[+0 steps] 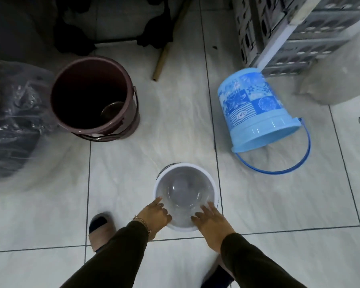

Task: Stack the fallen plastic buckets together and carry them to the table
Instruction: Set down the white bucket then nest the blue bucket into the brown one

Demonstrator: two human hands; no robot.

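- Head view: the left hand [156,215] and right hand [211,218] form one grip, fingers spread against opposite sides of the near rim of the upright translucent white plastic bucket [185,195], mouth up.
- The glossy blue patterned plastic bucket [256,110] lies tipped over, ahead and to the right of the grip, mouth facing the person, nearer the right hand.
- The smooth maroon plastic bucket [92,96] stands upright, ahead and to the left, on the tiled floor [50,215].
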